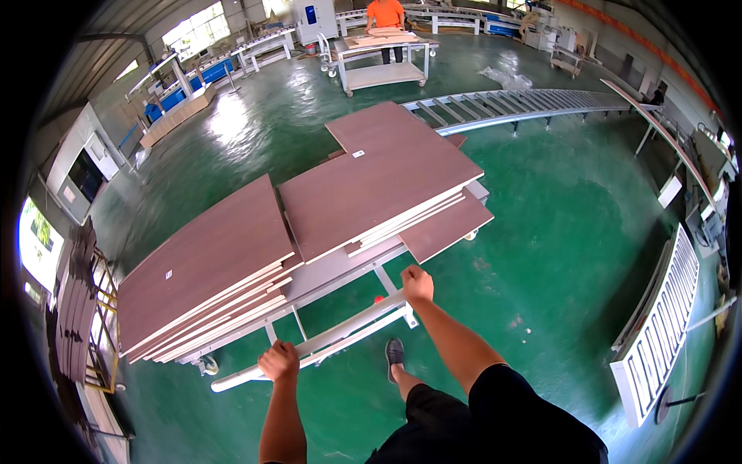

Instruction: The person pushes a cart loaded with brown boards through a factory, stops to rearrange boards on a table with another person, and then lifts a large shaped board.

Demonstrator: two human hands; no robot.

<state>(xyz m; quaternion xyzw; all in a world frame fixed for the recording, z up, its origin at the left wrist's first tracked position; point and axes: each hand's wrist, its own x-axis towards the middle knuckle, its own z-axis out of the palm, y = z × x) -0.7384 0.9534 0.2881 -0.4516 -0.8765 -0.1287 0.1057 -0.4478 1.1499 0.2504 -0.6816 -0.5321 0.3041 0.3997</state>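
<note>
My left hand (279,361) is wrapped round the white push bar (348,328) of a wheeled cart, towards the bar's left end. Close to its right end, my right hand (417,284) grips the same bar. Beyond the bar lies the grey cart bed (338,276), loaded with brown flat panels with pale edges. One stack of panels (209,263) covers its left part, the layers slightly fanned out. Another stack of panels (382,182) lies on the right part, with a smaller brown board (448,226) sticking out under it on the near right side.
A roller conveyor (510,104) runs behind the cart towards the right. At the far side a person in an orange shirt (386,13) stands behind a white trolley (382,73). A white slotted frame (661,329) leans at the right. Brown panels (73,309) stand in a yellow rack at the left.
</note>
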